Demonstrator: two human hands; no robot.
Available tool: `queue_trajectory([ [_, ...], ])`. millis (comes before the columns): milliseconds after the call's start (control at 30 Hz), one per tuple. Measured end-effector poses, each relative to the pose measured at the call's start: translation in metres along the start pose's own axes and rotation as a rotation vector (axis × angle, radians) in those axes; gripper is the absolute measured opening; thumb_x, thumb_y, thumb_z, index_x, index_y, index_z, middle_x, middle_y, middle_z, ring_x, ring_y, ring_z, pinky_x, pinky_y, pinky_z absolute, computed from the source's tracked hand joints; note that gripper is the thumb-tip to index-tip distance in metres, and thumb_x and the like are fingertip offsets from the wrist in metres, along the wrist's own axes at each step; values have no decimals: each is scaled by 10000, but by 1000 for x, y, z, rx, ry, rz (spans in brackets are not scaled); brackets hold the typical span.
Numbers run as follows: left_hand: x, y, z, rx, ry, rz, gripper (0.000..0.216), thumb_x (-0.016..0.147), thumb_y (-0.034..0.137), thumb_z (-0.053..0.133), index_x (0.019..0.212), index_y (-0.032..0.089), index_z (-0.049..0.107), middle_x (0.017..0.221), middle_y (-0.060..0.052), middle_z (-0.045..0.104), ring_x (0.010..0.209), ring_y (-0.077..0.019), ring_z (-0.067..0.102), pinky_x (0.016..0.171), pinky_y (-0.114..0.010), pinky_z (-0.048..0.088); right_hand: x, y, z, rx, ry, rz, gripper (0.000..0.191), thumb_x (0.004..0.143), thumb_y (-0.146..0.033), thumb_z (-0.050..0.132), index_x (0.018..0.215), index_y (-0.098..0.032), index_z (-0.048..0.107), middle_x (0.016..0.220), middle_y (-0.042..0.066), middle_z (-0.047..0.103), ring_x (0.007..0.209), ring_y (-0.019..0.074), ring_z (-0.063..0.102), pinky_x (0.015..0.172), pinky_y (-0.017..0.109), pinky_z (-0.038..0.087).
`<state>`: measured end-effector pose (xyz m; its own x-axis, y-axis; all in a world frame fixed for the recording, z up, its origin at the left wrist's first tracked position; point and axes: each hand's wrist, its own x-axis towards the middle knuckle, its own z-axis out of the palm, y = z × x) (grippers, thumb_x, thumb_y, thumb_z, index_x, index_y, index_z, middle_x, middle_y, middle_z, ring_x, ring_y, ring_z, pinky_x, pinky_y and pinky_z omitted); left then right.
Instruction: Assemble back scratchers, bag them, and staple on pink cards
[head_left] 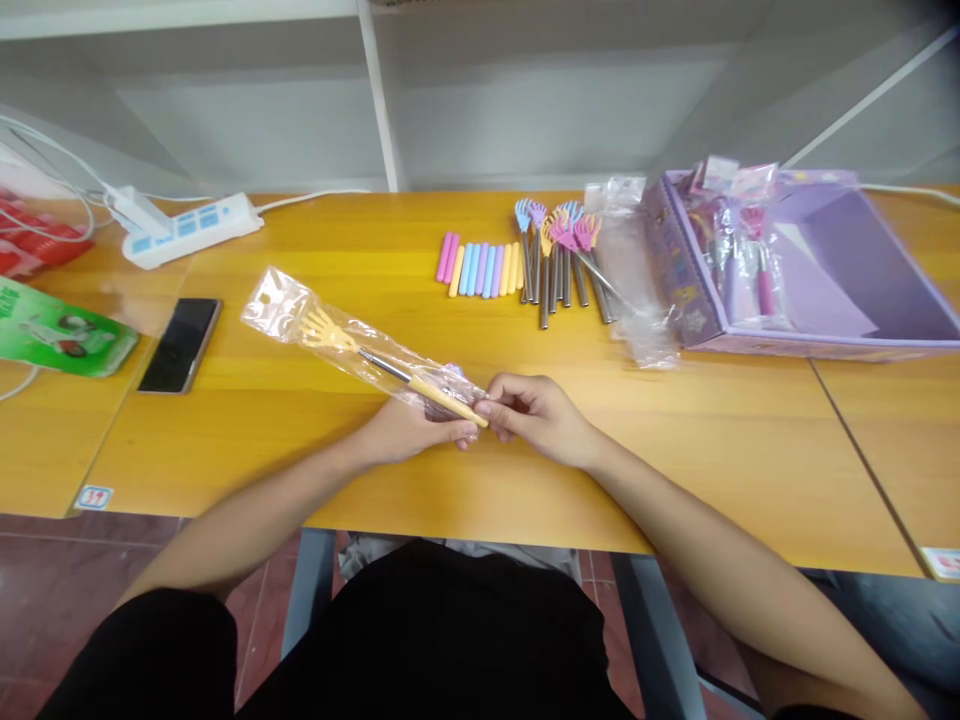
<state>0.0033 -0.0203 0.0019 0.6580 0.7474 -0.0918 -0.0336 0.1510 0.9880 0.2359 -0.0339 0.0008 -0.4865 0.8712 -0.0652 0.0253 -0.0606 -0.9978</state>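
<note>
A yellow back scratcher (352,345) with a claw head and metal stem lies inside a clear plastic bag (279,305) on the yellow table (720,450). My left hand (416,428) is closed around the bag's open end, over the scratcher's yellow handle. My right hand (536,415) pinches the tip of that handle just beside it. Farther back lie a row of pastel handle sleeves (480,268) and a bunch of scratchers with coloured claws (559,260).
A purple box (825,265) with bagged scratchers stands at the right, with empty clear bags (637,290) beside it. A black phone (180,343), a white power strip (191,228) and a green packet (52,330) lie at the left.
</note>
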Motion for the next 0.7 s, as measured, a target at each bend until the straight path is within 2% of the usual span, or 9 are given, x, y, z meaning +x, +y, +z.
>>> queue_trajectory([
  [200, -3, 1, -1, -21, -42, 7, 258, 903, 359, 858, 961, 143, 730, 852, -39, 720, 747, -139, 702, 718, -280, 605, -3, -2, 5, -21, 6, -12, 410, 1003, -550, 729, 832, -185, 655, 639, -18, 674, 541, 97, 620, 534, 214, 496],
  [300, -4, 10, -7, 4, -74, -26, 241, 907, 353, 846, 958, 145, 737, 872, -48, 729, 762, -141, 706, 720, -278, 613, -3, -2, 6, 71, -13, -9, 388, 999, -520, 750, 836, -184, 645, 656, -18, 694, 552, 96, 652, 559, 219, 543],
  [367, -4, 19, -16, -46, -38, -60, 296, 890, 397, 845, 996, 144, 732, 864, -60, 741, 730, -161, 715, 672, -295, 623, -2, -2, 6, 173, -26, 11, 375, 983, -513, 775, 860, -187, 637, 689, -12, 723, 561, 108, 685, 566, 237, 583],
  [400, -3, 24, -23, -93, 26, -54, 337, 880, 431, 840, 1012, 143, 724, 850, -63, 744, 698, -172, 717, 630, -301, 620, -2, -2, 5, 219, -34, 23, 374, 972, -513, 790, 873, -189, 631, 716, -4, 742, 579, 120, 709, 572, 250, 603],
  [467, 0, 34, -36, -182, 276, 46, 381, 865, 483, 823, 1019, 156, 702, 836, -49, 732, 645, -167, 699, 544, -277, 585, -4, -3, 5, 272, -77, 55, 382, 954, -513, 811, 886, -189, 620, 776, 21, 779, 635, 144, 756, 596, 271, 639],
  [533, 3, 42, -47, -211, 539, 174, 380, 860, 503, 820, 1009, 184, 676, 823, -14, 701, 598, -126, 655, 481, -227, 518, -7, -4, 7, 262, -182, 105, 384, 950, -509, 816, 887, -183, 622, 821, 44, 798, 685, 151, 780, 644, 282, 664],
  [567, 5, 44, -51, -204, 628, 209, 379, 860, 509, 822, 1015, 199, 667, 798, 6, 680, 567, -107, 628, 456, -209, 480, -9, -5, 9, 243, -247, 137, 382, 953, -507, 811, 886, -181, 624, 823, 45, 797, 687, 146, 780, 657, 278, 666],
  [633, 6, 44, -54, -174, 698, 200, 385, 861, 516, 828, 1052, 226, 661, 701, 43, 621, 494, -91, 580, 415, -199, 413, -13, -7, 15, 205, -380, 215, 375, 960, -511, 795, 894, -182, 627, 828, 32, 785, 656, 129, 764, 627, 257, 650],
  [700, 7, 39, -51, -140, 676, 142, 376, 868, 491, 832, 1092, 244, 658, 620, 71, 567, 439, -94, 552, 393, -205, 375, -15, -8, 20, 181, -493, 294, 374, 955, -522, 789, 895, -190, 628, 831, 11, 767, 608, 115, 738, 556, 232, 606],
])
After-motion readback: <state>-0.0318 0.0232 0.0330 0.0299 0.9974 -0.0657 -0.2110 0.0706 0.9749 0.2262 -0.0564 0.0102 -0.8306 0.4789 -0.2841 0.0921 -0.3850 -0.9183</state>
